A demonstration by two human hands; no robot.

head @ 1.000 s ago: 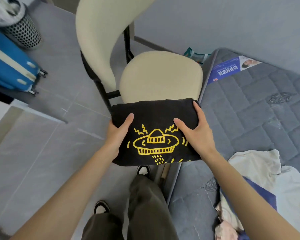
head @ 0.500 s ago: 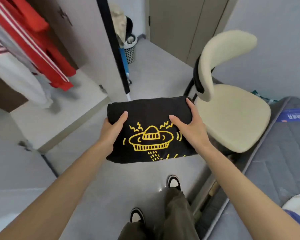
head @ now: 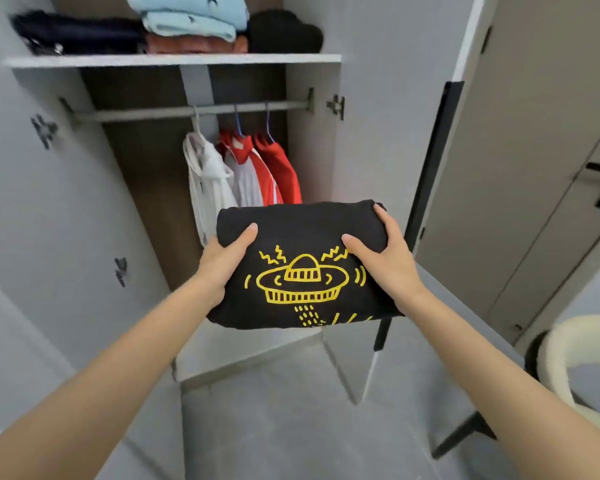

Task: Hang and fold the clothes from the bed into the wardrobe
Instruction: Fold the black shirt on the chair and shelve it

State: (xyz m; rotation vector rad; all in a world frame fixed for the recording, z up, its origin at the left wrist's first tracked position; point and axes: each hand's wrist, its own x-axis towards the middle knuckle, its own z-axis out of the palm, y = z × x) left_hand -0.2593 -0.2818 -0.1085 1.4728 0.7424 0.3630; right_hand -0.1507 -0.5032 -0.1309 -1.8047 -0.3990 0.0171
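Clearly the folded black T-shirt is light, soft and floppy; I judge it needs support at both side edges or it unfolds. My left hand and right hand each clasp 1 side, thumbs on top, before the open wardrobe, below its shelf. Since 0.5 s ago I've turned away from the chair; the grip is unchanged.
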